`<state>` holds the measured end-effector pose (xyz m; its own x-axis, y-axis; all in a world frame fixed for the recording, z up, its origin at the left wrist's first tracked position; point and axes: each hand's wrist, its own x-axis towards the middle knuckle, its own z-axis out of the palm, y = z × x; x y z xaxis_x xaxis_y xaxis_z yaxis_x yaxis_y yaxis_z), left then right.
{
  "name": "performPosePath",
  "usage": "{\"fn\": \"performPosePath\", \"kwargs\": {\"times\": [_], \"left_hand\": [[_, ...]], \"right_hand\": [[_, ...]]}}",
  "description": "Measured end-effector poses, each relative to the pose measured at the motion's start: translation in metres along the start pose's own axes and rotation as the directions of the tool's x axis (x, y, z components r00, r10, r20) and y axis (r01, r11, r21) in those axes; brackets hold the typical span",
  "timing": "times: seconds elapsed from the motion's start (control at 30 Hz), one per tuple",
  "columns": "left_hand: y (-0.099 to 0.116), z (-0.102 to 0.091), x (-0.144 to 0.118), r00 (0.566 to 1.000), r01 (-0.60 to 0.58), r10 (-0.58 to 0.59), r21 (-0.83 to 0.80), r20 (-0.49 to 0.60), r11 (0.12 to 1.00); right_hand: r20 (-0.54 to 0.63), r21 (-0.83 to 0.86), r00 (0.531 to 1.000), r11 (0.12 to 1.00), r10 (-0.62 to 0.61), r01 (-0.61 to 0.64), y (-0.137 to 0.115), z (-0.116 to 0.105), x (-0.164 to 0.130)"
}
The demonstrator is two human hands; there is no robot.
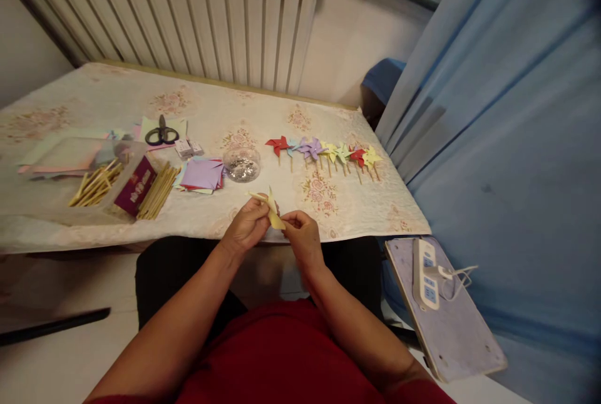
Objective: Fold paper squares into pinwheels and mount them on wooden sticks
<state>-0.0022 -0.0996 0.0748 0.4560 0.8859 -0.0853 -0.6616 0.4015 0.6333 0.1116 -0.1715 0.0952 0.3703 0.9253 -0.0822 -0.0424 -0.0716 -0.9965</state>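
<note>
Near the front edge of the bed-like table, my left hand (248,222) pinches a yellow paper pinwheel (273,211) whose blades are folded and stand out. Close against its right side is my right hand (303,233), with thumb and fingers pressed together. Whatever those right fingertips hold is too small to make out. Beyond my hands sits a round clear container (241,165) of small shiny pieces, probably pins. A stack of coloured paper squares (201,175), purple on top, lies to its left.
Finished-looking pinwheels on sticks (312,148) lie in a row at the back right. At left are a clear plastic bin (117,211) with wooden sticks (99,183), scissors (162,133) and small boxes (188,148). A power strip (426,275) rests on a side board (462,341).
</note>
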Motion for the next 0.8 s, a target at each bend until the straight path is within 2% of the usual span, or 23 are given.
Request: {"fn": "performPosePath", "kwargs": {"times": [0.17, 0.27, 0.53, 0.67, 0.8], "left_hand": [[0.001, -0.008, 0.014, 0.963, -0.04, 0.058, 0.07, -0.262, 0.997], [0.001, -0.013, 0.018, 0.928, -0.048, 0.08, 0.097, -0.364, 0.994], [-0.011, -0.018, 0.027, 0.866, -0.058, 0.144, 0.19, -0.478, 0.98], [-0.017, -0.024, 0.035, 0.85, -0.069, 0.176, 0.227, -0.496, 0.972], [-0.018, -0.033, 0.043, 0.847, -0.05, 0.182, 0.266, -0.5, 0.963]], "right_hand": [[0.005, -0.089, 1.0, 0.996, 0.021, -0.02, 0.032, -0.013, 0.009], [0.021, -0.169, 0.999, 0.985, 0.026, -0.022, 0.046, -0.019, 0.015], [0.074, -0.388, 0.997, 0.92, -0.024, 0.051, 0.059, -0.028, 0.032], [0.121, -0.472, 0.99, 0.873, -0.075, 0.125, 0.068, -0.029, 0.042], [0.138, -0.508, 0.987, 0.85, -0.079, 0.138, 0.077, -0.029, 0.058]]}}
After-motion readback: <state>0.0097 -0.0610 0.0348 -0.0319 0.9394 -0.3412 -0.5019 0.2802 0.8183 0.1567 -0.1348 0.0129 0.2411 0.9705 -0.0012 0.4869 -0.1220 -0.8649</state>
